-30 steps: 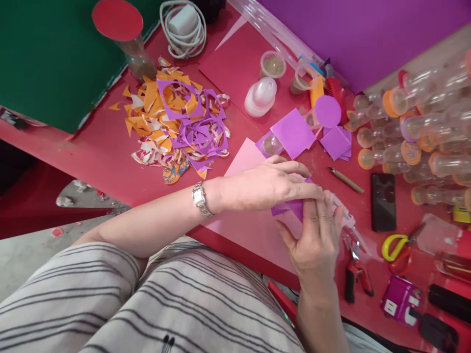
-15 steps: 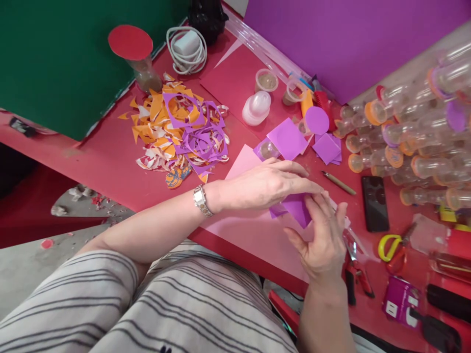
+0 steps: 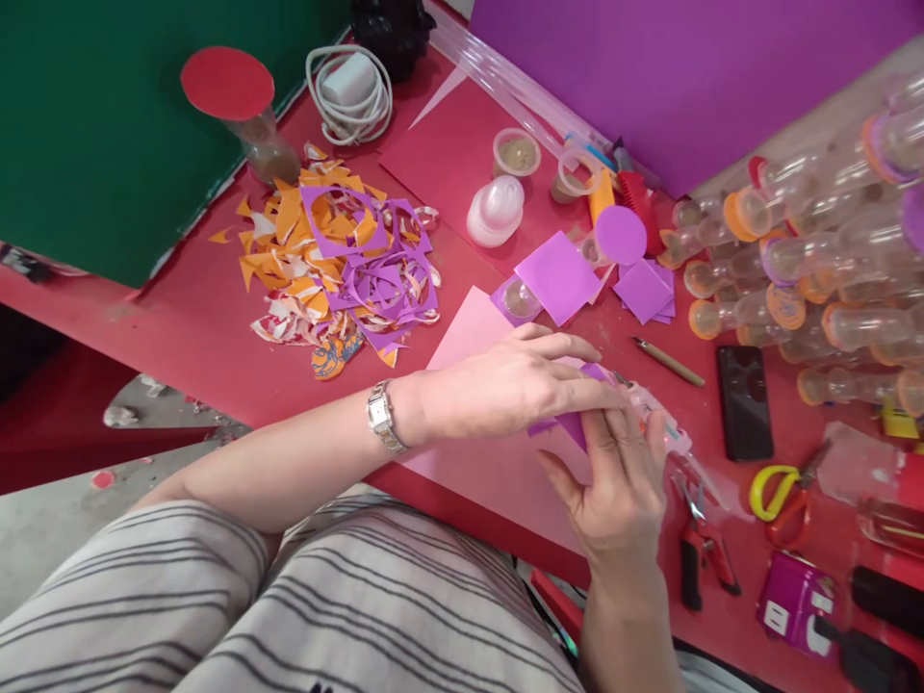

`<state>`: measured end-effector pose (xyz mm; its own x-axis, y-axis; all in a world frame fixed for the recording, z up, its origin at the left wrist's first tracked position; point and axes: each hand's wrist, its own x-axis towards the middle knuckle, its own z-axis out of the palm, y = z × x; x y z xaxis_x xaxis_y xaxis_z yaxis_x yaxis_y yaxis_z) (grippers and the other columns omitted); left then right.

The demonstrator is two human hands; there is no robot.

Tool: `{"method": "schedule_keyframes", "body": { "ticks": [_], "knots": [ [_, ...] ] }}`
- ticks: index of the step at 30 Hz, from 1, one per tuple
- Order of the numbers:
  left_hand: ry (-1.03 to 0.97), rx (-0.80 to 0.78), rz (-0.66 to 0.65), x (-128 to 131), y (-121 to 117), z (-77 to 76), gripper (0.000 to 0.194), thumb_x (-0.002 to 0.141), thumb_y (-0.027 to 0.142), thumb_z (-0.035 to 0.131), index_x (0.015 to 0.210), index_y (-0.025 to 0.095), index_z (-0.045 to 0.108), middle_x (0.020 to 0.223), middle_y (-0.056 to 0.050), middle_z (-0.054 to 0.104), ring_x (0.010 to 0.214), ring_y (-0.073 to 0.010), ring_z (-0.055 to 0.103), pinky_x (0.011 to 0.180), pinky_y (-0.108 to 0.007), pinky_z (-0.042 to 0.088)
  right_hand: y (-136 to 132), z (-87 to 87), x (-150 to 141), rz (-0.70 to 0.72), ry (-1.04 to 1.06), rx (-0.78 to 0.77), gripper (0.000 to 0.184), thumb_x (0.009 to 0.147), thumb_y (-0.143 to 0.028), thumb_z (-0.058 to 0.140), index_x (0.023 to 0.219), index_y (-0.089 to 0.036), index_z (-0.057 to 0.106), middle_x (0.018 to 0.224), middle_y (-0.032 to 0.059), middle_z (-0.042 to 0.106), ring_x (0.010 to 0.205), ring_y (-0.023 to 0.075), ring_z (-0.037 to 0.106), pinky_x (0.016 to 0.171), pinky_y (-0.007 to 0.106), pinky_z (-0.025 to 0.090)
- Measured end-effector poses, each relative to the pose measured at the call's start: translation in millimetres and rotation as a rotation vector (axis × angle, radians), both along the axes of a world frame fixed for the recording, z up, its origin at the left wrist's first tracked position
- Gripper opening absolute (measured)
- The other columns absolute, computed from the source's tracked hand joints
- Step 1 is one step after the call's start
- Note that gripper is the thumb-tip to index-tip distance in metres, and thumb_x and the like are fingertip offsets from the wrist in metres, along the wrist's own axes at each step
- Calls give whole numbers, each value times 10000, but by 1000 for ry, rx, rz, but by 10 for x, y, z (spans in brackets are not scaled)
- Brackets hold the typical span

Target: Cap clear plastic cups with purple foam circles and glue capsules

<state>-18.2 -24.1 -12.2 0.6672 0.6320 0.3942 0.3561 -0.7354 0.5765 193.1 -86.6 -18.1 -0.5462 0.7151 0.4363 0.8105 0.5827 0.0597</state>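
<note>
My left hand [image 3: 509, 385] lies palm down with its fingers stretched out over a purple paper piece [image 3: 576, 429] on the pink sheet [image 3: 483, 472]. From the right, my right hand [image 3: 622, 481] reaches to the same piece, fingers extended and thumb apart. The fingertips of both hands meet and overlap there, hiding much of the paper. Just beyond my left hand is a purple square [image 3: 559, 277], beside a clear domed plastic piece [image 3: 520, 298]. A pale pink tool [image 3: 670, 428] lies partly behind my right fingers.
Orange and purple paper scraps [image 3: 346, 255] are heaped at the left. Clear plastic bottle shapes [image 3: 859, 255] are stacked at the right. A pen-like cutter [image 3: 668, 361], black phone [image 3: 745, 402], red-handled pliers [image 3: 700, 549] and yellow-and-red scissors [image 3: 783, 496] lie right of my hands.
Both hands have shifted slightly left and down in view, still together over the purple paper. More of the pale pink tool and the pliers shows now. The camera view has moved a little.
</note>
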Motion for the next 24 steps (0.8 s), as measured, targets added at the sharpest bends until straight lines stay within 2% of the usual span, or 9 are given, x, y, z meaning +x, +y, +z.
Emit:
{"method": "schedule_keyframes", "body": {
  "ticks": [6, 10, 13, 17, 20, 24],
  "knots": [
    [-35, 22, 48, 33, -16, -23, 371, 1025, 141, 438, 1353, 167, 611, 1295, -158, 717, 1343, -256, 569, 1066, -406, 442, 2, -70, -20, -17, 42, -4, 700, 1004, -448, 573, 1589, -144, 337, 1365, 209, 649, 1274, 360, 639, 1084, 551, 511],
    [-83, -2, 55, 46, 7, -57, 340, 1008, 124, 483, 1310, 155, 635, 1280, -147, 726, 1329, -227, 587, 1067, -358, 464, 19, -78, 8, 1, 54, -13, 637, 1017, -320, 568, 1593, -159, 352, 1405, 184, 639, 1301, 338, 623, 1139, 542, 464],
    [-104, 17, 107, 34, 38, -95, 355, 988, 108, 514, 1318, 172, 629, 1313, -141, 712, 1324, -220, 593, 1080, -373, 471, 53, -79, 49, 37, 93, -7, 621, 1018, -242, 556, 1601, -209, 345, 1439, 142, 631, 1333, 318, 604, 1176, 541, 424],
    [-94, 27, 179, 12, 68, -107, 374, 985, 75, 474, 1311, 171, 632, 1311, -130, 714, 1313, -212, 606, 1083, -376, 481, 107, -77, 121, 95, 137, -43, 627, 1018, -191, 543, 1606, -236, 331, 1448, 132, 628, 1395, 323, 545, 1196, 579, 384],
    [-77, 20, 187, 5, 65, -82, 376, 1001, 79, 442, 1308, 174, 636, 1285, -127, 727, 1301, -202, 615, 1097, -378, 473, 120, -59, 178, 145, 120, -89, 639, 1021, -207, 543, 1613, -253, 309, 1477, 126, 603, 1450, 328, 477, 1198, 589, 378],
    [-76, 28, 95, -4, 45, -51, 375, 1034, 128, 393, 1328, 153, 625, 1298, -145, 719, 1328, -198, 594, 1103, -358, 465, 77, -13, 185, 152, 122, -106, 682, 1012, -354, 579, 1615, -198, 300, 1502, 171, 566, 1455, 353, 466, 1187, 600, 381]
  ]
}}
